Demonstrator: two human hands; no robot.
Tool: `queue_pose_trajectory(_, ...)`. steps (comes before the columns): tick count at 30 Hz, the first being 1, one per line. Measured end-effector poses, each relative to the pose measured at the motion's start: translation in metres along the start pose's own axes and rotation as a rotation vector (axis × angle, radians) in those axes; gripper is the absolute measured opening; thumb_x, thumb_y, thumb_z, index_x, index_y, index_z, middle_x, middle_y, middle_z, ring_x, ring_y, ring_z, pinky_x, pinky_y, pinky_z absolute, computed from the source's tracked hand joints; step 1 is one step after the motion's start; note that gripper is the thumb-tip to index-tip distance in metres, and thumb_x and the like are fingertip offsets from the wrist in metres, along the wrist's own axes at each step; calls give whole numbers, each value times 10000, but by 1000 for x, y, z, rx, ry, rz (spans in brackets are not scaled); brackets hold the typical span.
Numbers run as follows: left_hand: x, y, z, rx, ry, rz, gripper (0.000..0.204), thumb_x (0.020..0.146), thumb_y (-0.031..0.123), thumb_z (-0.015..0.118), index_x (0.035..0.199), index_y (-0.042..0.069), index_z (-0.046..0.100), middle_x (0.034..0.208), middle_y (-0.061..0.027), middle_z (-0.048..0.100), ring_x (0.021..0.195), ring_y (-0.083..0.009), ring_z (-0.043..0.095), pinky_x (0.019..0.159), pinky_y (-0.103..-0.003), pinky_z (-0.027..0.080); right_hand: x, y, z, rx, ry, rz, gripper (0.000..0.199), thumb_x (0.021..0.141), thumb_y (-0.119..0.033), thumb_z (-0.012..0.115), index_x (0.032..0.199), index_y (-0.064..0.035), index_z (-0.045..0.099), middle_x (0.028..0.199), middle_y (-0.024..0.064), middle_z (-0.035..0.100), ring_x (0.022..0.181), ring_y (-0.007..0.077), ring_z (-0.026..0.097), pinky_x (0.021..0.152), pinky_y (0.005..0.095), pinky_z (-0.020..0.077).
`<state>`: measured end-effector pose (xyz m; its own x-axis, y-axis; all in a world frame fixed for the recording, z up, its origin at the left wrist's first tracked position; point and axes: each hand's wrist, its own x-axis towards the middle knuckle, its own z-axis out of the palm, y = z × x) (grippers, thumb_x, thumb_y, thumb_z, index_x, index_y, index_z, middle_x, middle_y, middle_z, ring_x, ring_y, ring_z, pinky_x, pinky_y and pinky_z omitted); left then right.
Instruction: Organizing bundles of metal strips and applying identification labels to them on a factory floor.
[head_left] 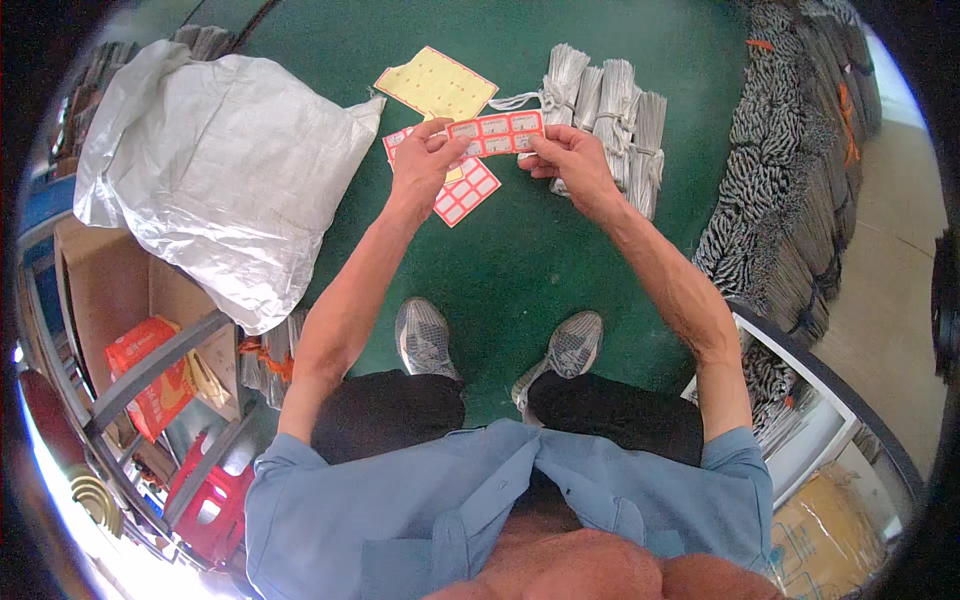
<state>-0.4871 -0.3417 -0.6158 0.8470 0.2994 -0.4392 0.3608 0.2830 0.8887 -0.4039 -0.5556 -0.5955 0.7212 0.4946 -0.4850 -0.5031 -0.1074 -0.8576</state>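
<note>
A strip of red-bordered white labels is stretched level between my two hands. My left hand pinches its left end, and the fingers of my right hand close on the right end. Beneath the strip, a red-and-white label sheet lies slanted, partly covered by my left hand. A yellow backing sheet rests just beyond. Close to my right hand are several tied bundles of thin grey strands, laid side by side on the green surface.
On the left, a large white woven sack spreads over the surface. Below it are a cardboard box, a red package, a metal frame and a red plastic stool. Stacked grey bundles line the right side.
</note>
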Motion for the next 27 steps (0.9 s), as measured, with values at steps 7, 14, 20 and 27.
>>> queue_pose_trajectory(7,-3,-3,-1,-27,20,-3,463,892,45,644,1298,-91,469,1069,-165,682,852,-139,678,686,-237,556,1,6,-1,13,-20,23,228,953,-181,596,1085,1,629,1001,75,695,815,144,688,668,250,520)
queue_pose_trajectory(14,6,-56,-65,227,240,77,544,839,171,693,1279,-82,498,1041,-153,692,882,-201,665,783,-309,520,-5,29,4,-47,-67,74,248,951,-196,588,1087,9,624,967,71,694,807,142,681,668,250,519)
queue_pose_trajectory(20,-1,-88,-89,811,469,-102,842,724,360,772,1346,-85,419,1193,-241,604,1161,-349,558,988,-416,438,-25,74,5,-159,-154,277,210,950,-197,605,1066,-23,617,958,43,675,794,130,664,669,257,521)
queue_pose_trajectory(27,18,-96,-100,1081,345,5,796,641,300,853,1240,-36,450,1087,-213,634,1075,-369,594,945,-435,456,-31,81,18,-181,-162,283,211,922,-207,622,1047,-37,631,928,20,669,790,99,643,649,231,493)
